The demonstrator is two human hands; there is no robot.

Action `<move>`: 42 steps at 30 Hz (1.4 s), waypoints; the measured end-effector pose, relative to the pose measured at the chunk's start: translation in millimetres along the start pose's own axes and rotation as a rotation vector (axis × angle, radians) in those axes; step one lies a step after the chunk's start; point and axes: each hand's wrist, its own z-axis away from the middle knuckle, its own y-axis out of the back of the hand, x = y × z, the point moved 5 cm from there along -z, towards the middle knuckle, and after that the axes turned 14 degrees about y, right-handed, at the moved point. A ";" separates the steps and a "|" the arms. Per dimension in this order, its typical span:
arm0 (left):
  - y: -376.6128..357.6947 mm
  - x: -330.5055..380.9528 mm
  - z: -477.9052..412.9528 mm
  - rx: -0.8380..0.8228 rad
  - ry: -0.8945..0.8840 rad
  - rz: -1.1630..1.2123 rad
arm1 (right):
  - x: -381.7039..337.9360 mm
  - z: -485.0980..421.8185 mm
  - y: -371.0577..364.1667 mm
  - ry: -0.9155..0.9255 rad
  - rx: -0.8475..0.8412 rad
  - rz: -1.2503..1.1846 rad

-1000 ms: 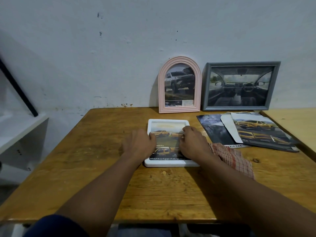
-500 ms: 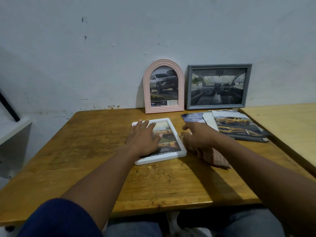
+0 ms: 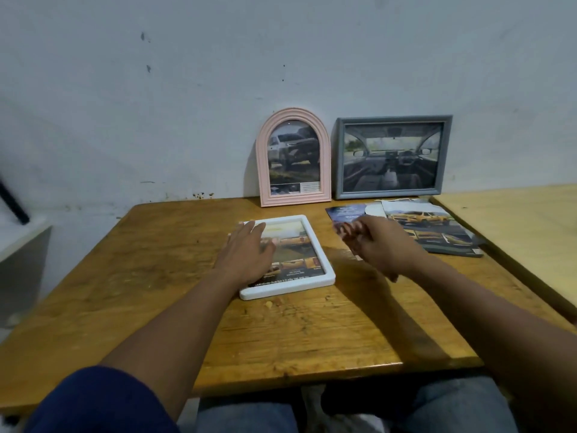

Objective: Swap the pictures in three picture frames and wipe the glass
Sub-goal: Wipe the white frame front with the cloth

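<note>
A white picture frame (image 3: 324,278) lies flat on the wooden table (image 3: 150,276), holding a print of yellow cars. My left hand (image 3: 246,254) rests palm down on its left half with the fingers spread. My right hand (image 3: 384,245) hovers just right of the frame, blurred, its fingers curled around a red checked cloth (image 3: 348,229). An arched pink frame (image 3: 263,170) and a grey landscape frame (image 3: 339,157) lean upright against the wall at the back, each with a car picture inside.
Loose car prints (image 3: 437,232) lie overlapped at the back right of the table. A paler second table (image 3: 515,232) butts against the right side. A white shelf unit (image 3: 22,248) stands at the left. My knees are below the near edge.
My right hand left the white frame and moved right to the cloth, then lifted with it. My left hand flattened onto the frame, which turned slightly. The view shifted left.
</note>
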 end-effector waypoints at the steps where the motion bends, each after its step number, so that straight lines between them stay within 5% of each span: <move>1: 3.9 -8.2 -3.0 -0.002 0.024 0.019 | -6.4 -9.6 6.6 -0.038 0.082 -0.182; 3: 11.1 -25.6 -9.4 -0.009 0.070 0.044 | -16.5 -29.5 9.7 -0.165 0.151 -0.505; 6: 17.3 -45.4 -17.2 0.013 0.091 0.030 | -36.9 -63.6 -12.4 -0.186 -0.012 -0.606; 11: 15.8 -55.1 -23.6 0.027 0.047 -0.025 | -76.3 -118.7 -75.7 0.222 -0.084 -0.066; 15: 13.7 -56.2 -23.3 0.041 -0.004 -0.088 | -72.7 -117.3 -134.7 0.409 -0.231 0.113; 20: 17.1 -52.7 -22.7 0.040 -0.014 -0.179 | -60.2 -125.1 -135.2 0.408 -0.311 0.157; 29: 18.6 -44.6 -18.7 0.021 0.018 -0.221 | -52.0 -98.3 -103.1 0.301 -0.267 0.754; 33: 19.6 -43.1 -18.1 0.044 0.014 -0.229 | -75.2 -75.1 -129.2 0.131 -0.175 0.643; 38: 13.1 -52.6 -26.0 0.058 0.018 -0.226 | -92.0 -76.2 -143.4 0.174 -0.083 0.264; 42: 11.8 -53.9 -26.9 0.051 0.009 -0.180 | -95.0 -72.3 -138.3 0.300 -0.254 -0.033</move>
